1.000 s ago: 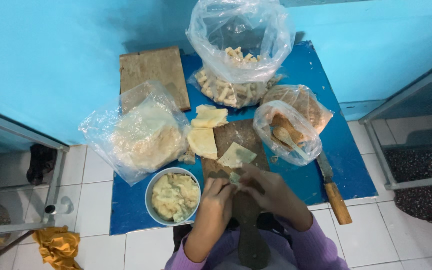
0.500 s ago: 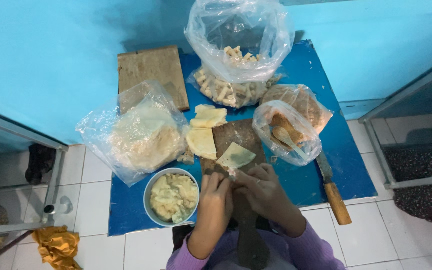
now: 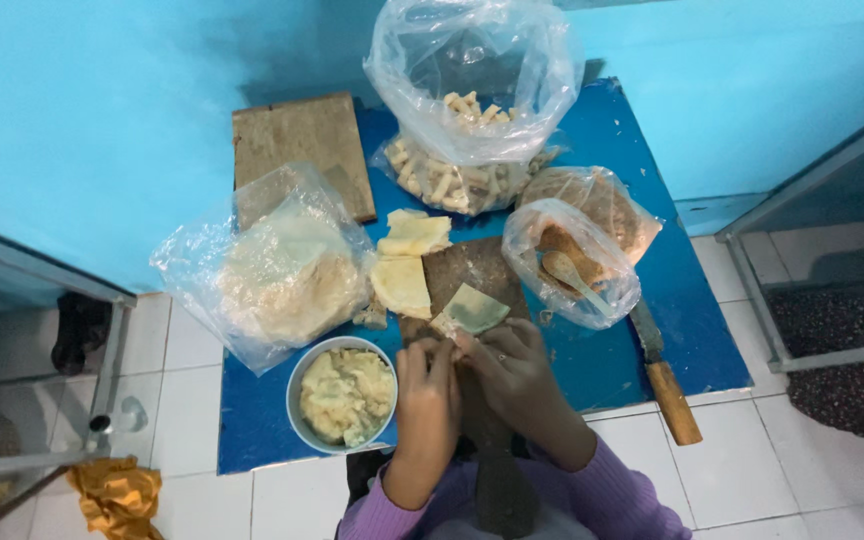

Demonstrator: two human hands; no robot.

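My left hand (image 3: 426,400) and my right hand (image 3: 512,372) meet over a dark wooden board (image 3: 472,268) on a blue mat (image 3: 612,350). Together their fingers pinch the near corner of a thin pale dough wrapper (image 3: 472,310) that lies on the board. Just left of my left hand stands a metal bowl (image 3: 297,385) of pale yellow mashed filling (image 3: 347,395). Two more wrapper pieces (image 3: 407,260) lie left of the board.
A clear bag of flat wrappers (image 3: 272,275) sits at left. A large bag of small rolled pieces (image 3: 462,130) stands at the back. A bag with a wooden spoon (image 3: 572,270) lies at right, a wooden-handled knife (image 3: 667,375) beside it. A second board (image 3: 297,140) leans at back left.
The wrapper has been turned slightly on the board, and both hands have closed in on its near corner. Everything else stays where it was.
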